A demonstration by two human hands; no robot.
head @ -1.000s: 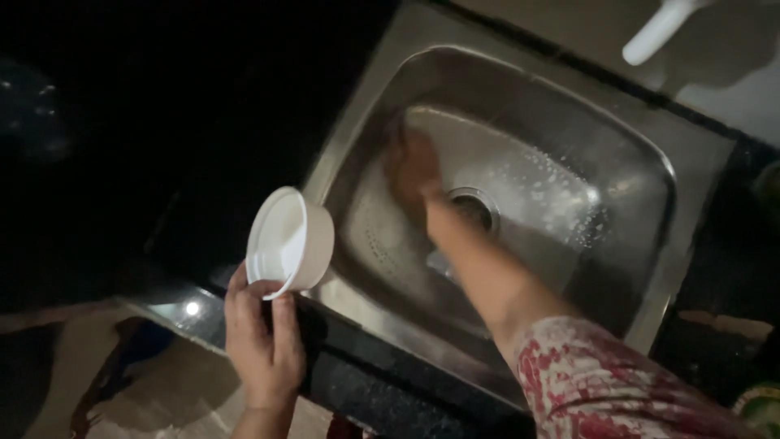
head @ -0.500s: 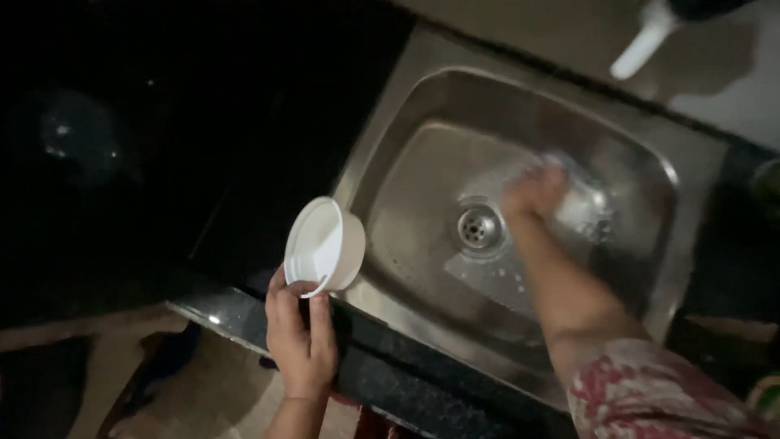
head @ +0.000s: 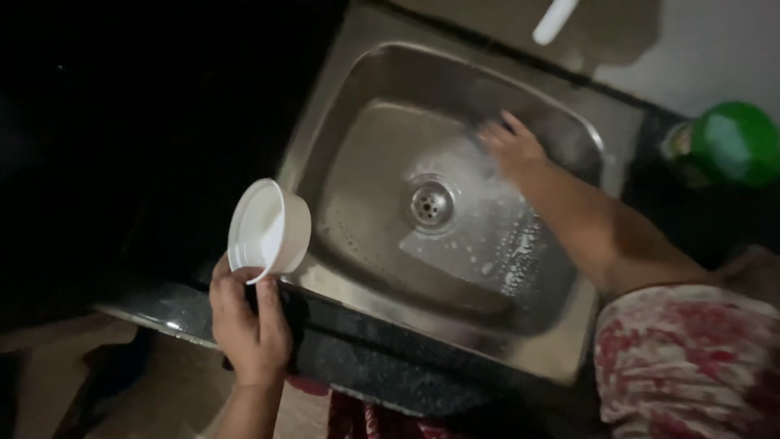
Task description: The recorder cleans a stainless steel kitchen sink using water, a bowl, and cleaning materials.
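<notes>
Dark speckled stone forms the counter edge nearest me, and my left hand rises just in front of it, at the near left. Its fingers are clenched on the lower rim of a small white bowl, which I hold tilted on its side, its open mouth facing left, over the near left rim of the sink. A red-and-white patterned sleeve covers my right upper arm at the near right, and the bare forearm reaches from there across the basin.

The steel sink fills the middle of the view, with a round drain at its centre and a wet, soapy patch between the drain and the near right wall. My right hand lies against the far right part of the basin floor, fingers spread and flat, grasping nothing that I can make out. Beyond it, a white tap spout shows at the far edge, and a green rounded container stands on the counter at the far right.
</notes>
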